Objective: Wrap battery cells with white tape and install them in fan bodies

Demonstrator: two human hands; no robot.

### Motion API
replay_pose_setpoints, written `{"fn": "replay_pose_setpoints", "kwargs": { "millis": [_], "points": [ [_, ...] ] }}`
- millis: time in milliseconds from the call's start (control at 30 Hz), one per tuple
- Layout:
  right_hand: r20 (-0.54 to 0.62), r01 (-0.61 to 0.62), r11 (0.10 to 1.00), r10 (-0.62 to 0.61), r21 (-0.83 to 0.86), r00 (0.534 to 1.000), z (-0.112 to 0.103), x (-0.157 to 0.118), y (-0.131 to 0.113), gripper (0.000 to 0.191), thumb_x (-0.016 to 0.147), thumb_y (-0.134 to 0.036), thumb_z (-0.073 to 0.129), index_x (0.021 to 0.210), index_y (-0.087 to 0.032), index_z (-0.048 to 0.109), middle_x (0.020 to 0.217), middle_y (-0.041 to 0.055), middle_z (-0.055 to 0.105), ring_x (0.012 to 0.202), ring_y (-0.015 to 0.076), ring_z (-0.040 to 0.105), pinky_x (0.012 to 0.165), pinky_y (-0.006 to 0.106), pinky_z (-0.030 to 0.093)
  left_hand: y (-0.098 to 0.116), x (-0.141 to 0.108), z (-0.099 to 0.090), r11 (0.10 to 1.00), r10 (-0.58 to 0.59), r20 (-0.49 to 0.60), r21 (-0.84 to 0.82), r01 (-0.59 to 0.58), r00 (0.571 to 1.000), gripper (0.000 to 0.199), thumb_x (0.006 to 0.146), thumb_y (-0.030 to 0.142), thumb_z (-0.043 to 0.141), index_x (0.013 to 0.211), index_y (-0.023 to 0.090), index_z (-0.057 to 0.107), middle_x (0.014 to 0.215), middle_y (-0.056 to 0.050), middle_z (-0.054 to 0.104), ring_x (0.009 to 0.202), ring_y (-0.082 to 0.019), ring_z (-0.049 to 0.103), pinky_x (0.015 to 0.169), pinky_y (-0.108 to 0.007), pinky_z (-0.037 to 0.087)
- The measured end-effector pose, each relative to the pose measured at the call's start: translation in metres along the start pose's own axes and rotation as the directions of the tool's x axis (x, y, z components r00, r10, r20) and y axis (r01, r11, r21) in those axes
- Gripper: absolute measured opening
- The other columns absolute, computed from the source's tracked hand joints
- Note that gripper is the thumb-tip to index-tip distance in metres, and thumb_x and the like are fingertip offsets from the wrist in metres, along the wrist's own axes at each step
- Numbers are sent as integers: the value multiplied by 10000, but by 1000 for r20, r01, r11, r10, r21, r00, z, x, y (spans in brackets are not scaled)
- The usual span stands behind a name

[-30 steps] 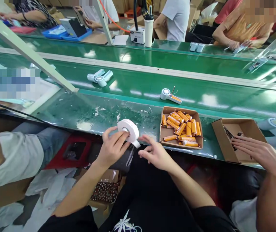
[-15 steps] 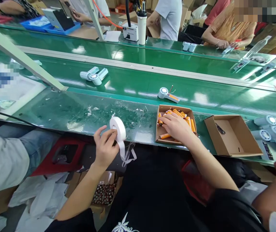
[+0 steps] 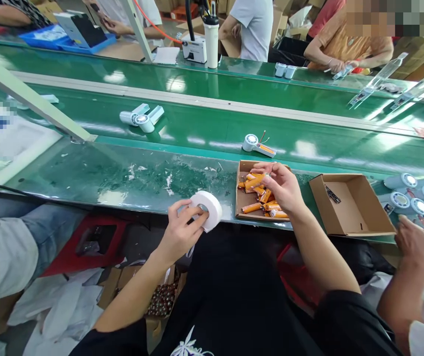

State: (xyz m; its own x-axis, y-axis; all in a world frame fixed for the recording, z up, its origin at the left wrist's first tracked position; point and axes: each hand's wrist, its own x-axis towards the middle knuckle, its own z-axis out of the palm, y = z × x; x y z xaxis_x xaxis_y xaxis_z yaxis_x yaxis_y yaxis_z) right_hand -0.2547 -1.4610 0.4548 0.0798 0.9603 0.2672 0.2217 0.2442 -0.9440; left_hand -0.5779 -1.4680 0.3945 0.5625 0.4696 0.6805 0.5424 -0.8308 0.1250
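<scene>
A roll of white tape [image 3: 213,210] is in my left hand [image 3: 182,228], with fingers pushed into its core, just over the table's near edge. Above a shallow cardboard box [image 3: 242,195], my right hand [image 3: 284,188] pinches an orange cylindrical battery [image 3: 255,183] between thumb and fingers. Several more orange batteries [image 3: 267,203] lie loose in that box. Beyond the box, a pale blue handheld fan [image 3: 251,142] rests on the green belt, its handle open with an orange battery and thin wires showing.
Right of the batteries stands a cardboard box [image 3: 360,207] with a small dark part inside. Several fan bodies [image 3: 400,181] lie farther right, beside a co-worker's hand [image 3: 419,244]. More fans [image 3: 145,122] sit on the belt [image 3: 204,128]. A slanted metal post [image 3: 44,99] rises at left.
My right hand has lifted from the box with a battery. My left hand has moved right with the tape roll and turned it. The co-worker's hand at right has come further into view.
</scene>
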Motion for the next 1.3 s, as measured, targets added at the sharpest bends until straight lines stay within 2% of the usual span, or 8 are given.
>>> {"fn": "replay_pose_setpoints", "kwargs": {
  "millis": [167, 400, 600, 833, 967, 1067, 1200, 1300],
  "points": [
    [127, -195, 978, 184, 76, 975, 15, -35, -25, 562, 664, -644, 937, 957, -222, 709, 789, 23, 766, 688, 228, 748, 626, 343, 630, 11, 8, -13, 983, 179, 105, 16, -181, 978, 362, 888, 51, 756, 1187, 255, 744, 1094, -44, 760, 1260, -298, 563, 1035, -436, 616],
    [321, 110, 943, -3, -314, 947, 22, -45, -36, 483, 848, -643, 805, 880, -162, 818, 534, -14, 648, 496, 117, 537, 524, 251, 446, 18, 25, -15, 915, 393, 197, 16, -404, 898, 313, 907, 74, 756, 1213, 139, 744, 1114, -48, 727, 1225, -276, 601, 1120, -415, 602],
    [377, 293, 828, -107, -479, 920, 28, -43, -28, 496, 895, -629, 765, 911, -139, 841, 677, 54, 754, 575, 150, 652, 565, 261, 441, 20, 40, -19, 828, 520, 313, 45, -559, 795, 319, 921, 26, 682, 1208, 143, 758, 1126, -43, 687, 1200, -238, 628, 1194, -411, 555],
    [559, 124, 921, 114, -369, 821, 11, -49, -22, 519, 925, -279, 789, 1435, -288, 690, 1208, 44, 803, 1014, 225, 781, 954, 301, 580, 16, 50, -31, 806, 538, 396, 17, -591, 744, 271, 913, 29, 652, 1078, 187, 798, 1251, -43, 703, 1273, -247, 591, 1217, -425, 507],
    [427, -158, 962, 241, -222, 871, 16, -55, -9, 458, 885, -264, 797, 1340, -256, 748, 1031, 16, 826, 843, 196, 778, 845, 304, 622, 17, 59, -35, 796, 545, 375, 49, -603, 750, 278, 934, 28, 616, 1051, 204, 796, 1268, -39, 715, 1246, -228, 571, 1182, -411, 498],
    [62, -252, 948, 245, 194, 968, 48, -68, 3, 512, 842, -345, 847, 1329, -247, 723, 1098, 41, 816, 950, 232, 794, 834, 339, 662, 19, 68, -37, 838, 477, 344, 102, -537, 809, 256, 956, 34, 616, 1066, 198, 780, 1188, -47, 732, 1161, -222, 580, 1050, -408, 534],
    [-494, 34, 853, 269, 521, 827, 91, -83, 11, 545, 850, -405, 855, 1348, -331, 648, 1235, 43, 787, 1091, 231, 783, 927, 373, 665, 46, 60, -21, 935, 317, 209, 96, -341, 925, 213, 960, 132, 715, 1170, 160, 739, 978, -57, 717, 934, -216, 571, 762, -388, 486],
    [-381, -52, 836, 304, 547, 873, 72, -77, 5, 501, 763, -361, 927, 1211, -285, 714, 1141, 66, 811, 1001, 258, 804, 893, 421, 681, 78, 34, -4, 984, 178, 103, -22, -177, 979, 255, 947, 183, 754, 1188, 109, 721, 807, -44, 652, 837, -212, 543, 660, -369, 420]
  ]
}}
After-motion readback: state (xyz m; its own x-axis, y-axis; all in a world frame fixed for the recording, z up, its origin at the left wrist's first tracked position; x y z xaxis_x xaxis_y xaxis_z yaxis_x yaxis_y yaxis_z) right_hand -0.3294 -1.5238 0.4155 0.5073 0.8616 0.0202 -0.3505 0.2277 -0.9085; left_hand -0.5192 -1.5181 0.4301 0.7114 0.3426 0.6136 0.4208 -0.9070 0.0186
